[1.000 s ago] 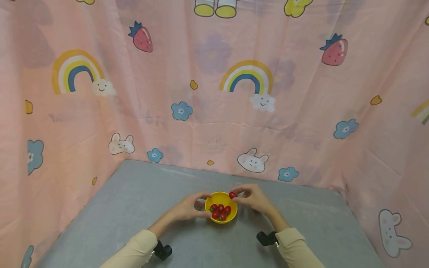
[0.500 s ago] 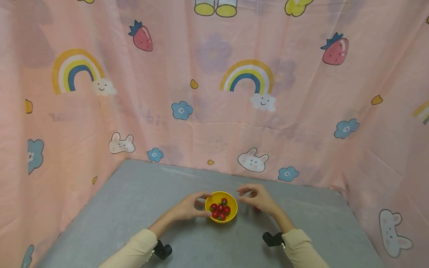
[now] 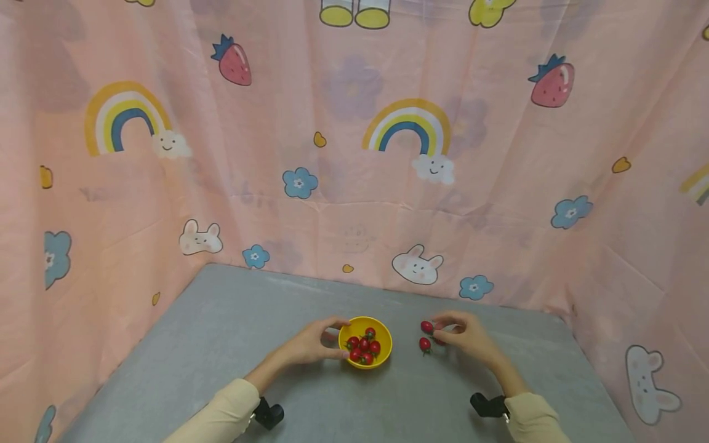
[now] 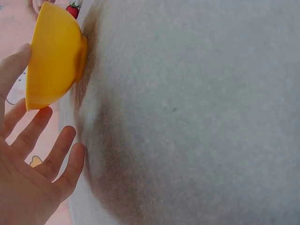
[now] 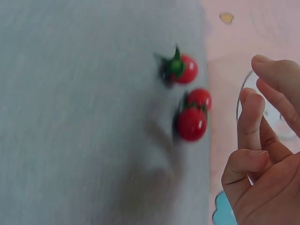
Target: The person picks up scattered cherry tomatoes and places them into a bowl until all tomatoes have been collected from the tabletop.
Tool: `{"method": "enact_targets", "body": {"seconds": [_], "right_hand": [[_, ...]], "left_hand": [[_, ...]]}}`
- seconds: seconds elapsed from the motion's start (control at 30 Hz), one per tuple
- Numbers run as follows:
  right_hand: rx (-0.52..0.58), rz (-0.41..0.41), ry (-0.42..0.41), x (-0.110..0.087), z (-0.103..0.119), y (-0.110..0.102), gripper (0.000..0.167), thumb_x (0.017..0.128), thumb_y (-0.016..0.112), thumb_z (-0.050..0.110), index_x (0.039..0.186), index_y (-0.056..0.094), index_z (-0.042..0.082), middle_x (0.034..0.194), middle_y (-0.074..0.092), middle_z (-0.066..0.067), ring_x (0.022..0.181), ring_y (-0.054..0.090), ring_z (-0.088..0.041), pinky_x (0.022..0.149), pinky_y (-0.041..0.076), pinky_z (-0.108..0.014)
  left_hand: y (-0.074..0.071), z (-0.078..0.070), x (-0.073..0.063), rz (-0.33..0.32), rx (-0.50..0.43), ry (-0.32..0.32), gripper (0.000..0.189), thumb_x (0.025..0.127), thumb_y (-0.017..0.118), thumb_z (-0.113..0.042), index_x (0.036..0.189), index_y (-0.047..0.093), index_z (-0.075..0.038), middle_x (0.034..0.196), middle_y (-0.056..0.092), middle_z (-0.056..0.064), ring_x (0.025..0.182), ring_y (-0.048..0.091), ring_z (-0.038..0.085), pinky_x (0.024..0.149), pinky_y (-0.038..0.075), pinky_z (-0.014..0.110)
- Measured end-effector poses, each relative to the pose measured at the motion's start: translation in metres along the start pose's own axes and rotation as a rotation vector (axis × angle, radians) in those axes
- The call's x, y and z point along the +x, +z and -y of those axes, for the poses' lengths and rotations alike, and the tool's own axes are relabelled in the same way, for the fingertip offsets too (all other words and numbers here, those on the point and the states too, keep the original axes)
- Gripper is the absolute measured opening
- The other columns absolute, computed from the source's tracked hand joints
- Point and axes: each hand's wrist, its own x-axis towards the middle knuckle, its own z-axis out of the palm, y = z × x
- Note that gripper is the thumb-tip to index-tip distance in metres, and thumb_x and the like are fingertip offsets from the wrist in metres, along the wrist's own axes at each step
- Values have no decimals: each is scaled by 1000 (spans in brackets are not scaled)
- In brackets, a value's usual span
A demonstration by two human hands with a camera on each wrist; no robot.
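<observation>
A yellow bowl (image 3: 341, 344) stands on the grey table, with several red cherry tomatoes (image 3: 364, 344) inside. My left hand (image 3: 310, 342) holds the bowl's left side; in the left wrist view the thumb and fingers touch the rim of the bowl (image 4: 54, 56) from opposite sides. To the right of the bowl, my right hand (image 3: 465, 335) is over three loose cherry tomatoes, one of them a tomato (image 3: 424, 344) nearest the front. The right wrist view has the right hand (image 5: 267, 159) apart from the tomatoes (image 5: 191, 124), its fingers loosely bent and holding nothing.
A grey table surface (image 3: 266, 307) extends around the bowl. Pink curtain (image 3: 332, 215) printed with rainbows and rabbits encloses the back and sides. Both wrists carry a black camera mount (image 3: 268, 413).
My right hand let a cherry tomato go into the bowl, then moved right to the loose tomatoes on the table. The left hand and bowl have stayed in place.
</observation>
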Motion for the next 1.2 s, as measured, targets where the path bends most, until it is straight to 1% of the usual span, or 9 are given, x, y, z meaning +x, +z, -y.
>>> {"method": "enact_targets", "body": {"seconds": [0.27,0.37,0.53,0.6,0.77,0.83,0.93,1.03,1.2], "right_hand": [[-69,-37,32,-14,-15,-14,30,93,75,11,118,69,-5,107,70,-16,95,64,-17,76,54,-29],[-82,-44,53,-16,-16,-15,32,92,77,11,119,69,-4,109,70,-18,97,64,-22,75,55,-29],[-73,-34,64,-18,-15,-12,42,88,80,11,124,65,-7,118,66,-24,105,62,-39,72,55,-29],[-78,-27,66,-18,-16,-10,47,87,82,11,125,64,-7,119,65,-24,107,61,-42,73,56,-33],[-117,-22,69,-16,-18,-3,54,84,85,15,128,62,-7,121,64,-22,111,59,-43,89,52,-56],[-123,-28,86,-15,-19,0,54,84,85,16,128,62,-6,120,64,-22,110,60,-42,89,51,-58],[-86,-44,153,-12,-21,4,50,84,85,14,125,63,-6,115,65,-21,100,63,-39,76,57,-48],[-55,-65,213,-9,-23,8,41,84,83,9,119,66,-5,108,66,-20,91,63,-31,63,56,-36],[-76,-129,263,-6,-25,14,25,84,81,2,107,71,-2,101,68,-16,81,62,-23,60,54,-31]], "left_hand": [[0,4,0,2,-10,11,61,89,82,-29,142,56,-14,138,57,11,115,62,32,94,54,46],[0,4,1,6,-11,16,61,89,82,-29,142,56,-13,138,57,11,115,62,32,94,54,46],[0,3,1,8,-9,14,62,89,82,-29,142,56,-13,138,57,11,115,62,32,94,53,46],[0,3,1,9,-9,11,62,89,82,-29,142,55,-13,138,57,11,115,62,32,94,54,46],[0,3,0,11,-12,9,62,89,82,-29,142,56,-13,138,57,11,115,62,31,94,54,46],[-1,3,1,11,-13,10,62,89,82,-29,142,56,-13,138,57,11,115,62,31,94,54,46],[-1,4,1,10,-17,13,61,89,81,-29,143,55,-13,138,57,11,115,62,31,93,54,45],[-1,4,1,10,-19,17,61,89,81,-29,143,55,-13,138,57,11,115,62,31,93,54,45],[0,4,2,11,-13,19,61,89,81,-29,142,55,-13,138,57,10,114,62,30,93,54,44]]}}
